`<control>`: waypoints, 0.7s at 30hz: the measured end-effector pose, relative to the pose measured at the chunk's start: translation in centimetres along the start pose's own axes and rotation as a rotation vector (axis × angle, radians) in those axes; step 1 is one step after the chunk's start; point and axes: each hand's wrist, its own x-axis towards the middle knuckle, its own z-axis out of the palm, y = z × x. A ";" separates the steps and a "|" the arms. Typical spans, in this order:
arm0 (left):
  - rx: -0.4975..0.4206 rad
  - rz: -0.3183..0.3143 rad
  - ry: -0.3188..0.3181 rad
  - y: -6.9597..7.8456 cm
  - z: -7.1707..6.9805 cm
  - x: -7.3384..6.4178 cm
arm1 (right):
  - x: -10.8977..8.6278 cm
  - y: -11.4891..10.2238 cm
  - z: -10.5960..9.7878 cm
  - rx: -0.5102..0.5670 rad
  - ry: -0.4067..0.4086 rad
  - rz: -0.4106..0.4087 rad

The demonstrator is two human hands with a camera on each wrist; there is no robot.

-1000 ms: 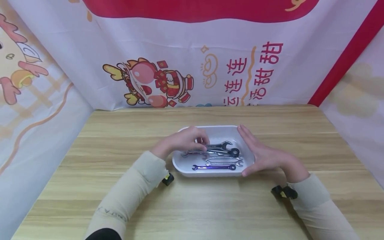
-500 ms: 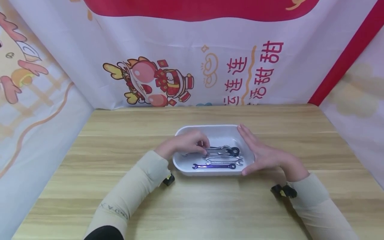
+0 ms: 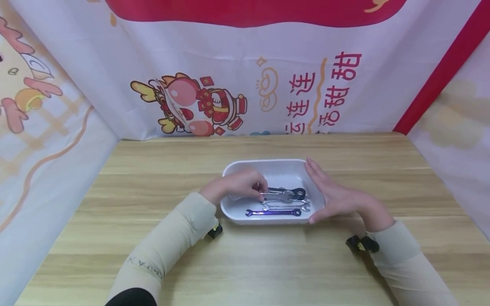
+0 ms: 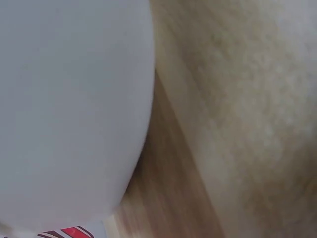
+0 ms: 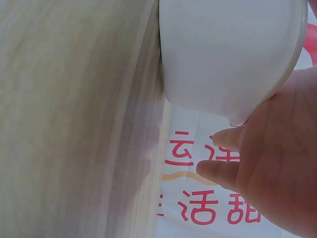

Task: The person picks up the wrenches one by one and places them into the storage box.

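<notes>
A white oblong tray [image 3: 283, 171] with rounded ends stands on the table. My left hand [image 3: 243, 183] reaches over its left side and pinches a silver open-end wrench [image 3: 284, 196], whose jaw end points right. Behind that wrench lies a ratchet wrench with a dark ring head [image 3: 299, 194], partly covered. Nearer the front are several silver wrenches [image 3: 287, 208] and a purple combination wrench [image 3: 273, 212]. My right hand [image 3: 337, 199] rests on the tray's right end, thumb and fingers spread along the rim. In the right wrist view, the right hand [image 5: 277, 158] touches the tray's edge.
The wooden table [image 3: 268, 263] carries the tray near its middle. A printed white cloth [image 3: 245, 85] hangs behind the table, with cloth on both sides too. The left wrist view shows mainly the tray's outer wall [image 4: 74, 109] and blurred table surface.
The left hand has lowered slightly, and the silver wrench in it has shifted toward the front, now in front of the dark-headed ratchet wrench. The right hand has stayed nearly still.
</notes>
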 end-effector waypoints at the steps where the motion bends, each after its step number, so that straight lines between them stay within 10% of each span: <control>1: -0.005 -0.001 -0.003 0.0 0.0 0.0 | 0.0 0.0 0.0 -0.002 0.000 0.002; 21: 0.101 0.026 0.009 0.4 0.5 0.1 | 0.0 0.1 -0.1 -0.048 -0.002 0.005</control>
